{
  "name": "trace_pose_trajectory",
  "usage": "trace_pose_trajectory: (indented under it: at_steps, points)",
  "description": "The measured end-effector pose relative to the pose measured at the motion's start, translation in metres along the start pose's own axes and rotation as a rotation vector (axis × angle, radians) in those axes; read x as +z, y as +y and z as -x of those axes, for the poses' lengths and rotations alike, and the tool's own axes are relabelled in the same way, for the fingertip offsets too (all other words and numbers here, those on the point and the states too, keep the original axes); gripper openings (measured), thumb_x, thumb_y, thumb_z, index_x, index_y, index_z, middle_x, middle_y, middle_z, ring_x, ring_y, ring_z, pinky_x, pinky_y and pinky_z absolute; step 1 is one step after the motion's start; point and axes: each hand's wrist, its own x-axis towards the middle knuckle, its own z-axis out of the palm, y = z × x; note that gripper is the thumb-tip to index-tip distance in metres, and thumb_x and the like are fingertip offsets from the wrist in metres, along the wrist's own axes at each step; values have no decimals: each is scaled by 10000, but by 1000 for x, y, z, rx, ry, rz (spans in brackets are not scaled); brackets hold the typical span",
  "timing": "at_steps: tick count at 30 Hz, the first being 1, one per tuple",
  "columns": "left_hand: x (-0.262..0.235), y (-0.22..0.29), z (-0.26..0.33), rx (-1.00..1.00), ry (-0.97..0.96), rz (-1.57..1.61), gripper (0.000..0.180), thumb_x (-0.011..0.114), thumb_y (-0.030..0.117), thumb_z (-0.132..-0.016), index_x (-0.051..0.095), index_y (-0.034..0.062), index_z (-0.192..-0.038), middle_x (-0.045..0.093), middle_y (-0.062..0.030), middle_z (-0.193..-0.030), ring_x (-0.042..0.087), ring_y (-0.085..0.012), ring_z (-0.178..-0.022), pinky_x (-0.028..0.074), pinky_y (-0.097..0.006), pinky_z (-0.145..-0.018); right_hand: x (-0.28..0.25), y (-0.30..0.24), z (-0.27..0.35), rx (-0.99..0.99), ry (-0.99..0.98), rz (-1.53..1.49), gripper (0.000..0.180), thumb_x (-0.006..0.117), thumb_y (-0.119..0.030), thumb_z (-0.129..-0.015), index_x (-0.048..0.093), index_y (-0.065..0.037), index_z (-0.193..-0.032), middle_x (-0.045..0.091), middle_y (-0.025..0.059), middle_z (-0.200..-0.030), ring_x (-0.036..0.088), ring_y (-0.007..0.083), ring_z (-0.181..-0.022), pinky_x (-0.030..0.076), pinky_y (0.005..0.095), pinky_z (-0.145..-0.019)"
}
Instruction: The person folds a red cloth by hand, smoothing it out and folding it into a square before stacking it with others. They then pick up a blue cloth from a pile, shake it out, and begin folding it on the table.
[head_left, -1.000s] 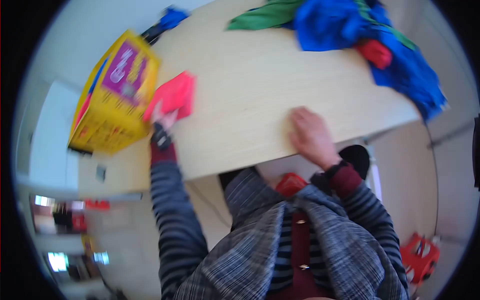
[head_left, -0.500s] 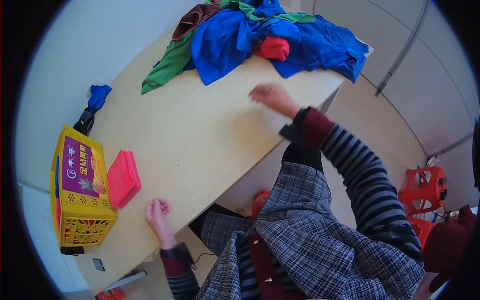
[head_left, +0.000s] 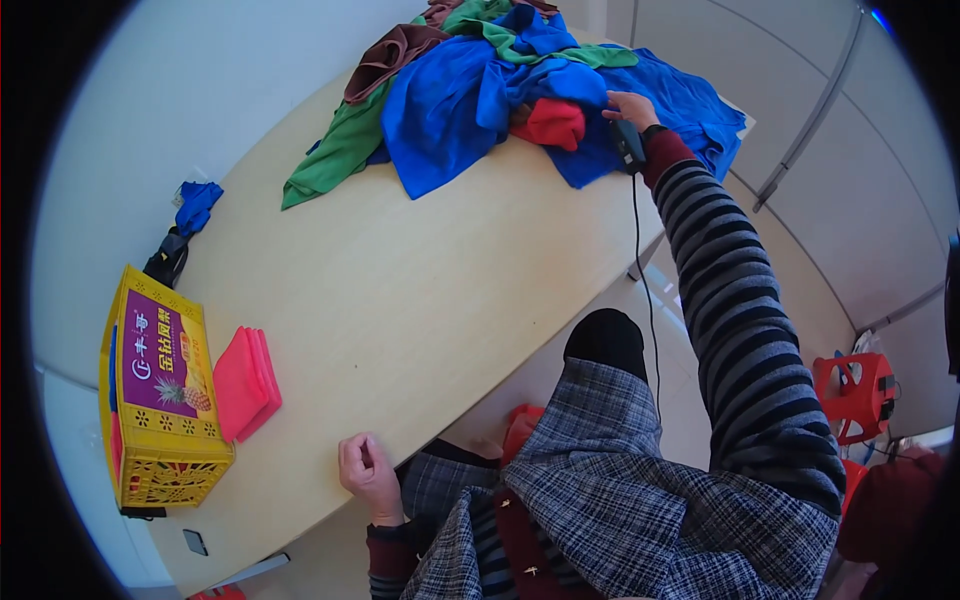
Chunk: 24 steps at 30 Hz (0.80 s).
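Far off at the right end of the table, my right hand (head_left: 632,107) reaches into a heap of cloths. Its fingers are stretched out and touch or nearly touch a blue cloth (head_left: 570,80); no grip on it shows. Beside them in the heap is a crumpled red cloth (head_left: 556,124). My left hand (head_left: 368,474) rests curled at the table's near edge, with nothing visible in it. To its left lies a folded stack of pink-red cloths (head_left: 247,385), leaning by a yellow crate (head_left: 170,455).
Green cloth (head_left: 335,165) and brown cloth (head_left: 390,60) belong to the heap. A black device (head_left: 628,146) hangs at my right wrist, its cable running down. A small blue bundle (head_left: 198,206) and a grey flat object (head_left: 195,542) lie on the table. Red stools (head_left: 850,395) stand right.
My right hand has moved forward and right, from above the bare table to the heap. My left hand has shifted slightly right and nearer, staying curled. The view has shifted a little.
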Motion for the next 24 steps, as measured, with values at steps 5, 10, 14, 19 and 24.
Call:
trace_pose_trajectory:
  at_steps: [5,10,14,19,24]
  points:
    - [4,-5,1,20,88,12,24,660,-1,-894,650,18,-883,592,-109,-805,586,-252,-685,465,-353,-607,-22,29,-72,-529,-195,660,299,655,-189,-1010,658,-5,-1246,675,102,-1201,691,222,-993,592,353,-888]
    - [4,-7,-15,77,123,0,58,693,-14,-841,660,32,-854,606,-119,-768,608,-284,-682,485,-363,-608,-22,31,-45,-662,249,487,295,679,-305,-961,705,-83,-1153,715,145,-1047,679,248,-933,543,372,-832]
    - [-6,-4,-12,47,139,-60,72,691,-34,-833,654,24,-852,615,-114,-780,612,-289,-681,490,-356,-612,68,37,17,-998,42,1035,306,661,-291,-945,675,-85,-1171,696,173,-1062,671,340,-1029,541,428,-873]
    - [13,-5,-18,113,151,43,72,695,-27,-838,651,28,-851,610,-115,-779,611,-280,-678,487,-358,-603,-10,25,-44,-1048,179,1103,309,593,-198,-919,666,-72,-1191,686,203,-1169,643,390,-1113,520,463,-950]
    - [-1,-14,-1,91,137,-64,41,686,-7,-877,666,24,-896,593,-96,-787,589,-247,-669,477,-333,-605,82,-7,21,-612,60,764,228,650,-166,-844,700,-13,-1005,716,198,-914,701,355,-851,559,412,-750]
